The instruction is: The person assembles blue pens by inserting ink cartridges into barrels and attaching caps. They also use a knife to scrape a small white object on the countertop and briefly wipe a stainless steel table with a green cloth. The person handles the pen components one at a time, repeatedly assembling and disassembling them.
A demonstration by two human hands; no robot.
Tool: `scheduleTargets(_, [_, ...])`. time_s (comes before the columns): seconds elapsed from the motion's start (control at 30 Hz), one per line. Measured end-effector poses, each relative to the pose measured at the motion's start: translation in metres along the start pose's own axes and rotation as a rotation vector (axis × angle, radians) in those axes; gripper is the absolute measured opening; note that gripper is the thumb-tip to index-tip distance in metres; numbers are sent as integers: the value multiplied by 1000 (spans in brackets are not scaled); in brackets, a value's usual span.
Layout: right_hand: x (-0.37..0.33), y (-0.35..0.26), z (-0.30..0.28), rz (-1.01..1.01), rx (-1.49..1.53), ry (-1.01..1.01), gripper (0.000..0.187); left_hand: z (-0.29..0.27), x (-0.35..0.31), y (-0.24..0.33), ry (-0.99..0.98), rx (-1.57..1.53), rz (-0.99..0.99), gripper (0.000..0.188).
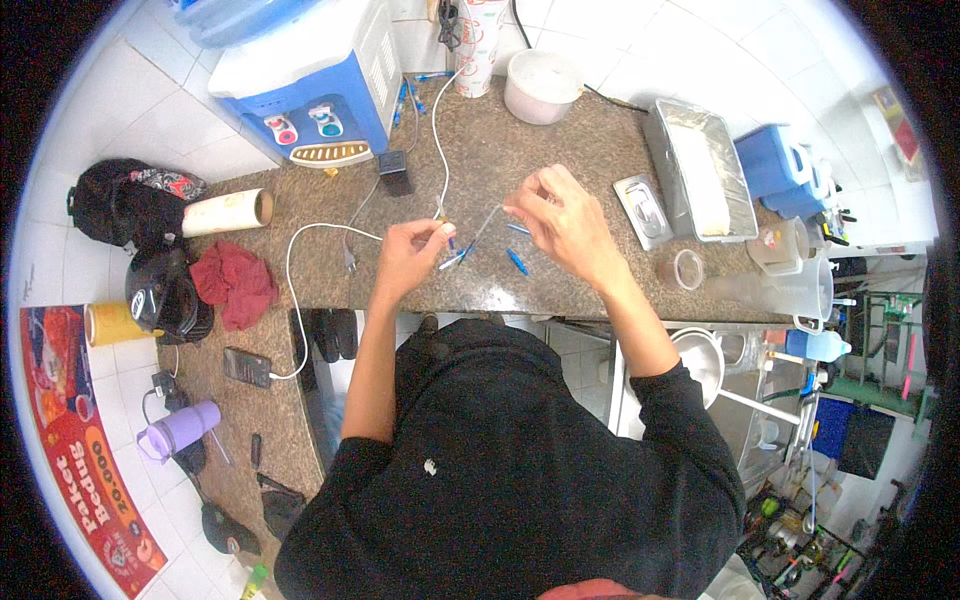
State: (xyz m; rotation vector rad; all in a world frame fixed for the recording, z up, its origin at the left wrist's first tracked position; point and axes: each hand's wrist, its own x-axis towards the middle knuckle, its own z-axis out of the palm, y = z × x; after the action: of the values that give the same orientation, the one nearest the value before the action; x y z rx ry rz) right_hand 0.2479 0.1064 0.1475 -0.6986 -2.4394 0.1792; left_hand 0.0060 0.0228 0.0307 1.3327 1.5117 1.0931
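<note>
Over the brown granite counter (570, 280), my left hand (408, 256) pinches a small pen part (451, 243) with blue showing below the thumb. Its exact form is mostly covered by the fingers. To the right, my raised right hand (560, 222) is closed at the fingertips on the upper end of a thin, clear pen barrel (486, 225), which slants down to the left. Under and between my hands lie loose blue pen pieces: a blue cap (517, 262), another blue piece (518, 229), and a blue-and-white piece (455, 260).
A white cable (293, 290) runs over the counter to a phone (247, 367). Behind stand a blue-and-white water dispenser (305, 90), more blue pen pieces (402, 100) and a white tub (543, 88). On the right are a metal lid (643, 212), a metal tray (740, 205) and a clear jug (812, 288).
</note>
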Motion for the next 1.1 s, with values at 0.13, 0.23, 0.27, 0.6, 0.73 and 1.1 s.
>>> scheduleTargets(0.13, [-8, -5, 3, 43, 75, 62, 17, 9, 28, -54, -83, 427, -34, 27])
scheduleTargets(0.23, [-13, -4, 6, 34, 114, 108, 26, 25, 37, -78, -154, 604, -34, 24])
scheduleTargets(0.27, [-14, -4, 5, 36, 125, 122, 28, 28, 40, -82, -170, 653, -31, 22])
scheduleTargets(0.6, [-54, -10, 2, 180, 76, 18, 32, 9, 20, 25, 9, 158, 22, 35])
scheduleTargets(0.73, [-64, -25, 4, 298, 142, -56, 10, 31, -18, 108, -130, 422, 394, 23])
scheduleTargets(1.1, [-86, -54, -35, 403, 113, -249, 13, 54, -35, 139, -291, 504, 499, 5])
